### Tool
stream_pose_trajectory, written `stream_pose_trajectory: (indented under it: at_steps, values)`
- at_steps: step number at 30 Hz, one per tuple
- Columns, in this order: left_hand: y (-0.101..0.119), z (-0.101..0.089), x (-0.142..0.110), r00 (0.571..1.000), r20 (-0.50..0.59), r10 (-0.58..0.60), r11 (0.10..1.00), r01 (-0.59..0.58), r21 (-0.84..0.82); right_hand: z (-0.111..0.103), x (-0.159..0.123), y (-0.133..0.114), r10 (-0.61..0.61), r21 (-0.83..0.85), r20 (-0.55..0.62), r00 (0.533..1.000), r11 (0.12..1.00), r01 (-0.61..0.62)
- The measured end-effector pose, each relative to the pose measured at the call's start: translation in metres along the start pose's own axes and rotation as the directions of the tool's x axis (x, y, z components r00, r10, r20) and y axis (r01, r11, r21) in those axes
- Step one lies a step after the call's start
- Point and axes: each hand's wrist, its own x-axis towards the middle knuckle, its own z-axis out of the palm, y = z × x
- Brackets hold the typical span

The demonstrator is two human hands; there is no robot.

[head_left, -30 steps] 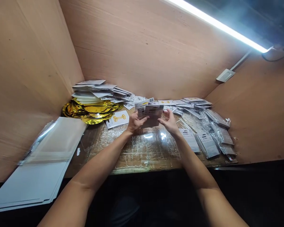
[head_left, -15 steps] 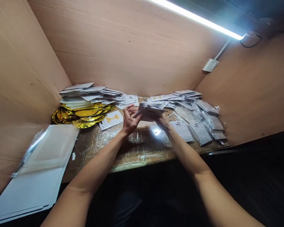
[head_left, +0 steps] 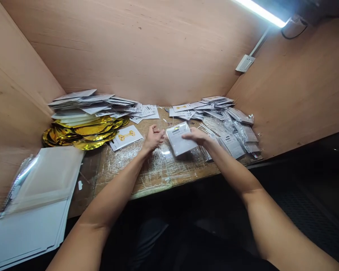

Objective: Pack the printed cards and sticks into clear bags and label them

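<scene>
My right hand [head_left: 196,136] grips a small stack of white printed cards [head_left: 180,146] by its right side, thumb on top. A barcode and a hanging slot show near the stack's upper edge. Just left of the stack, my left hand [head_left: 154,137] is held with loosely curled fingers apart, and I see nothing in it. Beside that hand, a white card with a gold foil balloon picture [head_left: 127,136] lies on the tape-covered tabletop [head_left: 147,175].
Gold foil balloons [head_left: 93,130] lie under piled cards [head_left: 87,101] on the left. White sheets [head_left: 31,226] overhang the front left edge. More cards [head_left: 211,104] and clear-bagged packets [head_left: 231,145] are on the right. Wooden panels [head_left: 130,49] enclose the table.
My left hand has let go of the card stack and is now apart from it. The stack has turned flatter in my right hand, its printed face showing. The view has shifted slightly.
</scene>
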Motion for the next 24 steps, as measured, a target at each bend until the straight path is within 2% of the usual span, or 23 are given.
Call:
stream_pose_trajectory:
  at_steps: [1,3,4,6,8,10,12,14,16,18,20,21,22,24]
  values:
    - [-0.002,0.001,-0.002,0.996,-0.036,0.083,0.990,-0.079,0.114,0.002,-0.003,0.006,0.045,-0.176,-0.054,0.998,0.983,-0.054]
    - [-0.007,0.003,-0.006,0.964,-0.039,0.262,0.922,-0.238,0.306,0.004,-0.003,0.013,0.046,-0.525,-0.179,0.983,0.840,-0.135]
    - [-0.008,0.003,-0.008,0.948,-0.015,0.317,0.889,-0.291,0.354,0.002,0.000,0.013,0.003,-0.652,-0.221,0.975,0.743,-0.150]
    - [-0.008,0.002,-0.010,0.931,0.008,0.364,0.862,-0.340,0.376,-0.011,0.016,0.008,-0.132,-0.793,-0.243,0.961,0.597,-0.118]
    - [-0.007,0.000,-0.009,0.929,-0.005,0.370,0.866,-0.343,0.363,-0.031,0.045,-0.005,-0.272,-0.861,-0.205,0.940,0.507,-0.040]
    - [-0.005,-0.003,-0.008,0.932,-0.026,0.362,0.877,-0.331,0.348,-0.050,0.083,-0.017,-0.331,-0.918,-0.124,0.936,0.395,0.019]
    - [-0.004,-0.006,-0.006,0.934,-0.049,0.353,0.886,-0.316,0.340,-0.061,0.121,-0.026,-0.284,-0.961,-0.039,0.958,0.273,0.042]
    - [-0.004,-0.009,-0.004,0.937,-0.075,0.340,0.894,-0.298,0.336,-0.063,0.149,-0.029,-0.195,-0.979,0.008,0.981,0.198,0.047]
    - [-0.005,-0.010,-0.001,0.950,-0.102,0.295,0.919,-0.252,0.303,-0.062,0.164,-0.031,-0.152,-0.985,0.025,0.988,0.166,0.050]
    - [-0.006,-0.013,0.005,0.969,-0.145,0.198,0.967,-0.170,0.189,-0.062,0.163,-0.033,-0.194,-0.986,0.029,0.981,0.156,0.060]
    - [-0.005,-0.019,0.013,0.983,-0.178,0.038,0.999,-0.044,-0.028,-0.063,0.149,-0.035,-0.324,-0.977,0.068,0.943,0.170,0.129]
    - [-0.003,-0.023,0.016,0.986,-0.155,-0.062,0.987,0.038,-0.156,-0.062,0.138,-0.036,-0.411,-0.960,0.120,0.904,0.184,0.211]
    - [-0.001,-0.027,0.019,0.983,-0.092,-0.157,0.953,0.127,-0.273,-0.060,0.125,-0.036,-0.503,-0.927,0.185,0.844,0.194,0.320]
    - [0.004,-0.035,0.019,0.954,0.137,-0.268,0.857,0.301,-0.419,-0.049,0.097,-0.035,-0.645,-0.803,0.342,0.684,0.177,0.569]
